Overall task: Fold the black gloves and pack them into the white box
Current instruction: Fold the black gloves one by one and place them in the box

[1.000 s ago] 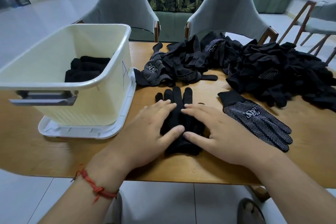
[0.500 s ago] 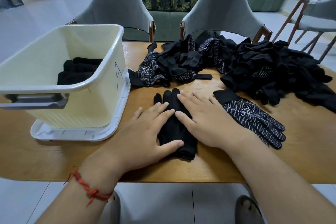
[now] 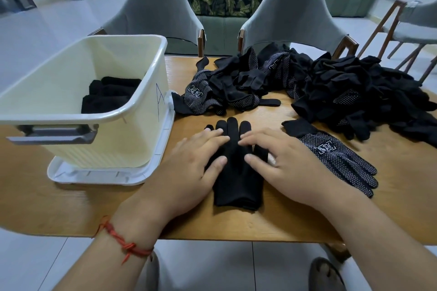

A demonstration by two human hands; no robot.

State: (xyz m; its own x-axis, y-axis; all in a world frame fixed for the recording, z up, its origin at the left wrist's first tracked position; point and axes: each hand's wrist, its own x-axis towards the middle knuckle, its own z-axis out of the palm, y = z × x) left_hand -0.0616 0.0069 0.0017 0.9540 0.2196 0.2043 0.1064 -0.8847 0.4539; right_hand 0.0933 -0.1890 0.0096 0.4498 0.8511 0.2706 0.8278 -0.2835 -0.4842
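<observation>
Slides the right hand (image 3: 286,163) back off the finger ends of the black glove (image 3: 236,184); presses it and the left hand (image 3: 189,168) flat, fingers straight, grasping nothing, on that glove near the table (image 3: 71,208) edge. Just right, a dotted glove (image 3: 335,160); left, the white box (image 3: 71,149) with folded gloves (image 3: 111,94) inside.

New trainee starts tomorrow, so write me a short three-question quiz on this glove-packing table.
1. True or false: the white box already holds black gloves.
2. The dotted glove lies: A) inside the white box; B) on the table, right of the right hand; C) under the left hand.
3. What do both hands press flat?
Key: 1 true. 2 B. 3 the plain black glove lying between the box and the dotted glove.
</observation>
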